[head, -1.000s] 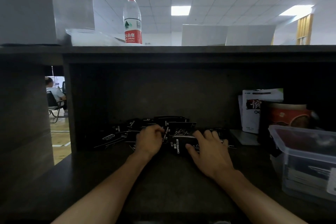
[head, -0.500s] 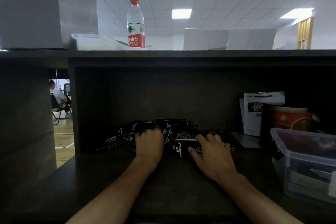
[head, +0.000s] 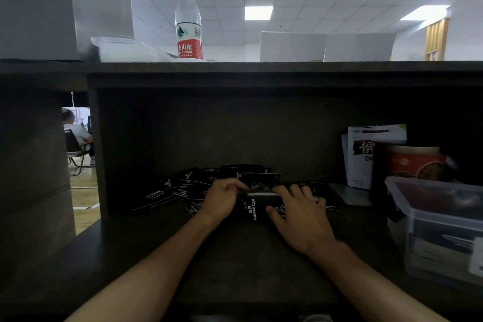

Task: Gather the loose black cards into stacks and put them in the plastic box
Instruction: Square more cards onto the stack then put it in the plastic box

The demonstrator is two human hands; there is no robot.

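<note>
- Left hand (head: 224, 200): knuckles up, fingers curled over the left end of a stack (head: 261, 208) of black cards; fingertips meet the stack's top edge. It grips that end.
- Right hand (head: 300, 217): lies on the right part of the same stack, fingers spread over the far edge, thumb pressed on the printed near face. Fingers bend round the stack; it holds it.
- Stack: stands between the two hands on the dark desk (head: 235, 256), its near face lettered "CAMPING CLUB" in white.
- Loose cards (head: 167, 195): scattered to the left of the left hand and behind both hands, overlapping at mixed angles. A few more lie just beyond the right hand's fingertips.
- Box (head: 439, 227): clear plastic, well to the right of the right hand, at the desk's right edge. Dark contents show through the wall; what they are cannot be told.
- Pouch (head: 366, 159) and red tub (head: 415, 165): behind the box, beyond and right of the right hand.
- Bottle (head: 189, 26): red-capped, upright on the shelf top (head: 287, 68), above and beyond the left hand.
- A seated person (head: 75, 133) shows through the gap far left of the left hand.
</note>
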